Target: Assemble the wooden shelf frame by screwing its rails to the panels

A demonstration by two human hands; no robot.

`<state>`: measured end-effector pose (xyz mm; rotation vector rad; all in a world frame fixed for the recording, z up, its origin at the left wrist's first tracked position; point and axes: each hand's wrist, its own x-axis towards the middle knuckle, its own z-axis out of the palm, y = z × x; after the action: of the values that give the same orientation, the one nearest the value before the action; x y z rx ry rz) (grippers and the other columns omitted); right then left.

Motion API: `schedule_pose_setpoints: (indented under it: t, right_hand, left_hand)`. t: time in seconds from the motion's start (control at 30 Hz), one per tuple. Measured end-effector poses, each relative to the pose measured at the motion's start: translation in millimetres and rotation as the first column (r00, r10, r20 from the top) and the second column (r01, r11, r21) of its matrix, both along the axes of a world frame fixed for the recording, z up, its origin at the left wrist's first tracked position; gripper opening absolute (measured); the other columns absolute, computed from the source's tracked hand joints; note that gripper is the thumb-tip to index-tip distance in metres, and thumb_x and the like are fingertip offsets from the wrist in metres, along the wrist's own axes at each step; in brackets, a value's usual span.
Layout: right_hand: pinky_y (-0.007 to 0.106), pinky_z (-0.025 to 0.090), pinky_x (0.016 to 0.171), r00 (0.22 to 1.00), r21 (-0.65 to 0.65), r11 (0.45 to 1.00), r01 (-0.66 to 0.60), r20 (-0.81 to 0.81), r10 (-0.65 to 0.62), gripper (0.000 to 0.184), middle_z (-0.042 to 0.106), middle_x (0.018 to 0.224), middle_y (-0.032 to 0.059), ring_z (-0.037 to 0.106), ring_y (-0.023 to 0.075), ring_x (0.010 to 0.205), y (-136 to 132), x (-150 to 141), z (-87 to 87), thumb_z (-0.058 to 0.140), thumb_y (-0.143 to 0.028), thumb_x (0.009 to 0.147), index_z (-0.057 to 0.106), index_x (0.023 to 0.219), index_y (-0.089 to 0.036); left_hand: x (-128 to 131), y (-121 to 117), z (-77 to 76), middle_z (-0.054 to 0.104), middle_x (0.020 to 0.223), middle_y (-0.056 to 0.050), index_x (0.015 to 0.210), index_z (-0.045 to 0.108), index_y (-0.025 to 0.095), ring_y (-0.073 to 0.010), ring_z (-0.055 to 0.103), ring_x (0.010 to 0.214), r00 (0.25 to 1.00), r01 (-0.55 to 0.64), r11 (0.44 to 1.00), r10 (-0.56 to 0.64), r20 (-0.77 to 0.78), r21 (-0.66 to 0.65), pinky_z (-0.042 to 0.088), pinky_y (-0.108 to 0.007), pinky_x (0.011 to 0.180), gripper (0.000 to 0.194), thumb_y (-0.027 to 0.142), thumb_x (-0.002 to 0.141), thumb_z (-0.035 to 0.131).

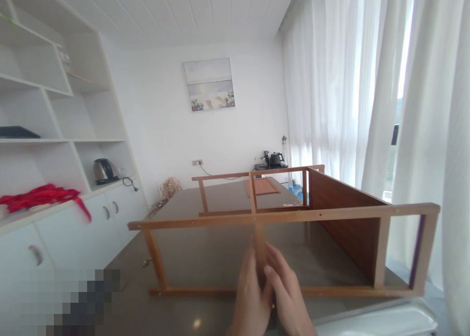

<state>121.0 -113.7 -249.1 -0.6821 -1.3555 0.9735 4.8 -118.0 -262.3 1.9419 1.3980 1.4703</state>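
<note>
A wooden rack frame point(205, 222) lies on its side on a grey-brown table, with a brown panel point(345, 213) fitted near its right end. Both of my hands are at the short middle crossbar point(260, 235) on the near side. My left hand point(250, 287) is closed against the bar's left side. From the right, my right hand point(284, 284) closes round the same bar, its thumb in front. The bar's lower end is hidden behind my fingers. Small metal hardware point(147, 262) rests on the table by the frame's left end.
A flat brown panel point(262, 186) lies farther back on the table point(198, 257). Clear plastic wrapping point(382, 319) is at the lower right. Shelves with a kettle point(105, 171) and red cloth point(44, 197) stand left. White curtains point(330, 81) hang right. A blurred patch covers the lower left.
</note>
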Motion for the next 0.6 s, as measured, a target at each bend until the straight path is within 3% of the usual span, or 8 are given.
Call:
schedule_pose_setpoints:
  t: [0.27, 0.6]
  right_hand:
    - [0.049, 0.048, 0.115, 0.998, -0.007, 0.998, 0.062, 0.015, -0.061, 0.047, 0.063, 0.147, 0.0084, 0.058, 0.0314, 0.137, -0.7, -0.8, -1.6, 0.059, -0.049, 0.098, 0.061, 0.142, -0.032]
    - [0.048, 0.047, 0.116, 0.993, -0.055, 0.992, 0.111, 0.032, -0.110, 0.049, 0.062, 0.148, 0.0074, 0.056, 0.0317, 0.140, -0.7, -0.4, -8.4, 0.064, -0.050, 0.095, 0.063, 0.140, -0.031]
  left_hand:
    - [1.7, 1.2, 0.1, 0.039, 0.165, -0.013, 0.162, 0.031, 0.021, -0.0268, 0.040, 0.152, 0.998, 0.014, 1.000, -0.013, 0.062, -0.017, 0.039, -0.045, 0.124, 0.068, 0.031, 0.098, 0.050]
    - [0.4, 0.2, 4.0, 0.031, 0.169, -0.013, 0.165, 0.023, 0.022, -0.0270, 0.034, 0.155, 0.995, 0.070, 0.997, -0.072, 0.068, 0.023, 0.035, -0.046, 0.126, 0.071, 0.031, 0.099, 0.050]
